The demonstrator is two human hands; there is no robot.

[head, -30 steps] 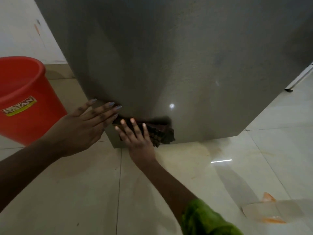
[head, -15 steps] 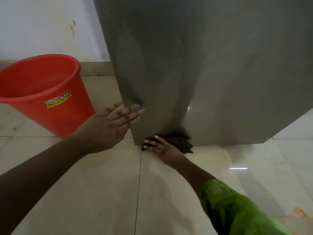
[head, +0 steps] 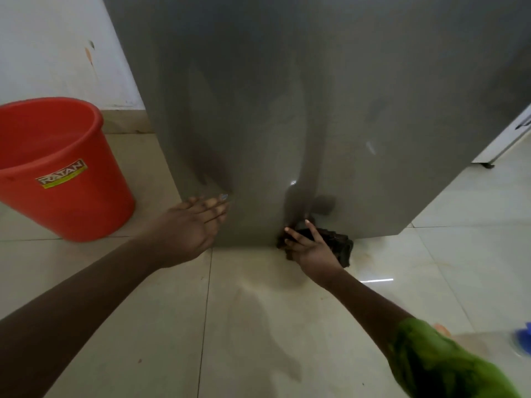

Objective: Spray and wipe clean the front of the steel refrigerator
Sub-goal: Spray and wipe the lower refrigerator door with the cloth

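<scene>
The steel refrigerator front (head: 330,104) fills the upper middle of the view, its bottom edge just above the floor. A dark crumpled cloth (head: 334,247) lies against that bottom edge. My right hand (head: 311,251) presses the cloth to the steel with straight spread fingers. My left hand (head: 189,225) rests flat on the lower left part of the refrigerator, fingers straight and together. No spray bottle is clearly in view.
A red plastic bucket (head: 54,168) stands on the floor to the left of the refrigerator, by the white wall (head: 57,47). Cream floor tiles (head: 230,326) spread below. A blue and white object (head: 523,338) shows at the right edge.
My right hand has slid the cloth to the right along the bottom edge. My left hand has shifted from the refrigerator's left corner onto its front.
</scene>
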